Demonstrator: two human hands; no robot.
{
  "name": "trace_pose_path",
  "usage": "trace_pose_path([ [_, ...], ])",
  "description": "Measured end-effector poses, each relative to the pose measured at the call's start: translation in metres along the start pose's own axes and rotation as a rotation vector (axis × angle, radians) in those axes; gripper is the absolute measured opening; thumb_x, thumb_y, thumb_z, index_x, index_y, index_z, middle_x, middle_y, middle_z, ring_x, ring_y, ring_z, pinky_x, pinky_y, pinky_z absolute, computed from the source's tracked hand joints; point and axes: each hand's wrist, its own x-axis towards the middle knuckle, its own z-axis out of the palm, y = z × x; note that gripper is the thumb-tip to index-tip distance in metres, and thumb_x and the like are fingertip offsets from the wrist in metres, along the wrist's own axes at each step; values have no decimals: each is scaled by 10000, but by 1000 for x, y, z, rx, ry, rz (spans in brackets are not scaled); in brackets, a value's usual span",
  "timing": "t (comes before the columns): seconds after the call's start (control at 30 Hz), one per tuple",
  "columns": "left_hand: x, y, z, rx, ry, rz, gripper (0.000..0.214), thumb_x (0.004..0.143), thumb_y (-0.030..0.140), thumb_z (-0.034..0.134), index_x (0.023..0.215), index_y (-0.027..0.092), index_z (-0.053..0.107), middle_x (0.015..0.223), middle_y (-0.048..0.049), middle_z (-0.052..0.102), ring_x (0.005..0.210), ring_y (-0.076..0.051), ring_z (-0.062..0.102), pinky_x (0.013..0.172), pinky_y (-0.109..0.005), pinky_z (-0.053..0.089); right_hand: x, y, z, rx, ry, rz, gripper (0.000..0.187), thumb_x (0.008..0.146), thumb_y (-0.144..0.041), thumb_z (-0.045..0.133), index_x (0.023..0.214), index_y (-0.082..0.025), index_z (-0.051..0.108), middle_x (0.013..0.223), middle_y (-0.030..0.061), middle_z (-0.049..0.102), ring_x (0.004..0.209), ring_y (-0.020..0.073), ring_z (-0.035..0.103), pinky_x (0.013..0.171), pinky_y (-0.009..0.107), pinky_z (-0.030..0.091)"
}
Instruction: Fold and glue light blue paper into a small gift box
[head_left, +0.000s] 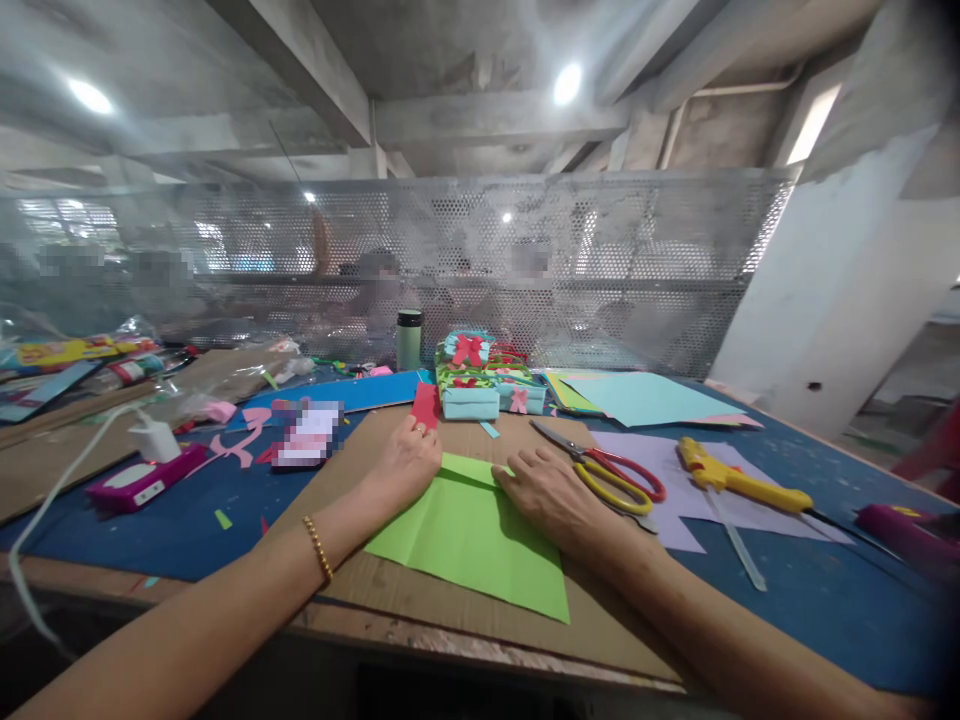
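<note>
A sheet of bright green paper (472, 535) with faint fold creases lies on brown cardboard in front of me. My left hand (411, 460), with a gold bead bracelet at the wrist, is at the sheet's far left edge. Its fingers are curled together on a small red paper piece (426, 402) that sticks out beyond them. My right hand (546, 490) rests on the far right part of the green sheet, its fingers spread and bent a little. Beside its fingers lie scissors (611, 475) with red and yellow handles.
Beyond the cardboard (352, 450) stand light-blue paper boxes (471, 403) with red bows and a green bottle (409, 342). A yellow glue gun (742, 485) rests on lilac paper (660, 470) at right. Left are a phone (307, 435) and a purple power strip (146, 480).
</note>
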Motion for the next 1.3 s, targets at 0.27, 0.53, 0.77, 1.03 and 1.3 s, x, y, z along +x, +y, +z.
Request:
trace_pose_path([
  [0.27, 5, 6, 2, 38, -69, -29, 228, 846, -10, 520, 961, 23, 715, 939, -221, 688, 867, -288, 615, 759, -404, 365, -2, 3, 3, 53, 2, 3, 101, 941, -107, 548, 1009, -162, 599, 890, 52, 581, 800, 204, 490, 731, 345, 322],
  [0.53, -10, 5, 1, 22, -63, 9, 303, 861, -40, 444, 1035, 22, 683, 987, -207, 688, 943, -281, 622, 812, -399, 401, -2, 2, -3, 119, -40, 29, 107, 958, -102, 521, 1000, -160, 601, 907, 63, 580, 794, 195, 480, 704, 334, 317],
  [0.77, -11, 7, 9, -9, -41, 14, 319, 861, -46, 413, 1024, 23, 678, 1020, -232, 687, 977, -303, 627, 837, -435, 424, -8, 8, -4, 164, -36, 5, 204, 934, -100, 530, 1113, -178, 590, 935, 67, 580, 776, 186, 477, 719, 342, 317],
  [1.03, -16, 2, 5, 0, -50, 80, 252, 859, -35, 468, 967, 39, 684, 961, -195, 680, 878, -268, 627, 782, -389, 426, -7, 6, -9, 170, -40, 3, 148, 956, -116, 520, 1069, -177, 593, 930, 68, 570, 818, 201, 480, 706, 347, 316],
  [1.3, -21, -1, 3, -5, -68, 137, 259, 891, -12, 448, 983, 66, 677, 986, -176, 682, 890, -257, 628, 803, -390, 433, -7, 4, -8, 158, -45, 11, 108, 979, -127, 511, 1006, -170, 607, 894, 63, 565, 785, 193, 475, 663, 336, 301],
])
